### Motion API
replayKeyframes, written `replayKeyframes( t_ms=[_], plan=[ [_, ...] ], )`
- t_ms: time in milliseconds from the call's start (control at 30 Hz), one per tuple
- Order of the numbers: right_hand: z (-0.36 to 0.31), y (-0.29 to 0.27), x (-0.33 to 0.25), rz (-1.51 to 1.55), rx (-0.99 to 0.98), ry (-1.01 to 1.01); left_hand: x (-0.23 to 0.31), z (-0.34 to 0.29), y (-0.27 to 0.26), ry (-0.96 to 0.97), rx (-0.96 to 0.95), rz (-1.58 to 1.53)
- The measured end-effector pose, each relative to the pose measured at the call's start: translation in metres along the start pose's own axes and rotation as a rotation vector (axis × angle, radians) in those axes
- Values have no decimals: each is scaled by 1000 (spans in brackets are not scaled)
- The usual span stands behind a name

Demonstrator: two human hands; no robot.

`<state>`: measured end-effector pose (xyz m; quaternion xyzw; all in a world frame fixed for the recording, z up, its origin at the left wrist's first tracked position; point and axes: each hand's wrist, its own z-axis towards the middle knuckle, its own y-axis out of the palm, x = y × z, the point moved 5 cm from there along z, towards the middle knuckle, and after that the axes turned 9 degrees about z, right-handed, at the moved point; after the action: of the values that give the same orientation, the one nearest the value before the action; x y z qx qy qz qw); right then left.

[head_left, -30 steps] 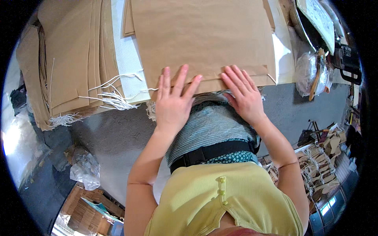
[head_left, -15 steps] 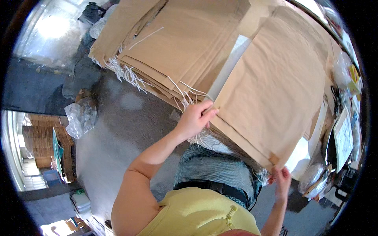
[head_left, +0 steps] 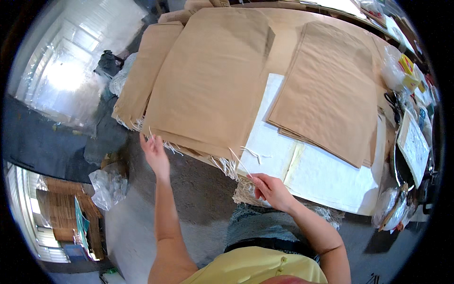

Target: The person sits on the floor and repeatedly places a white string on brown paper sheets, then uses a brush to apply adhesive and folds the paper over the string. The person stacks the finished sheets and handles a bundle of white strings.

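A large flat brown paper bag [head_left: 208, 80] lies on top of the left stack, with white strings [head_left: 226, 166] hanging from its near edge. At the near left corner of this stack is my left hand [head_left: 155, 154], its fingers closed around the end of a white string; slight blur softens them. My right hand [head_left: 272, 190] pinches another white string [head_left: 240, 162] by the stack's near right corner. To the right lies a second stack of brown paper bags [head_left: 326, 94], touched by neither hand.
White sheeting [head_left: 331, 182] covers the table beneath the right stack. More brown bags [head_left: 146, 71] lie at the far left. A clipboard-like white board [head_left: 414, 146], plastic bags and black scissors [head_left: 392, 102] crowd the right edge. Crumpled clear plastic [head_left: 109, 187] is on the left.
The brown bag that both hands held over the right stack now lies on the left stack. Both hands have moved left, to strings at its near corners.
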<state>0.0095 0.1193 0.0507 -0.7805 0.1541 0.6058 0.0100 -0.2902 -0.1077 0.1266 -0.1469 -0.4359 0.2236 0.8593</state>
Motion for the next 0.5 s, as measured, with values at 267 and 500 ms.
replayKeyframes(
  t_ms=[267, 500],
  plan=[
    [-130, -111, 23, -167, 396, 162, 138, -136, 165, 708, -646, 36],
    [-323, -228, -22, -1402, 1128, 264, 177, -175, 264, 936, -632, 102]
  ],
)
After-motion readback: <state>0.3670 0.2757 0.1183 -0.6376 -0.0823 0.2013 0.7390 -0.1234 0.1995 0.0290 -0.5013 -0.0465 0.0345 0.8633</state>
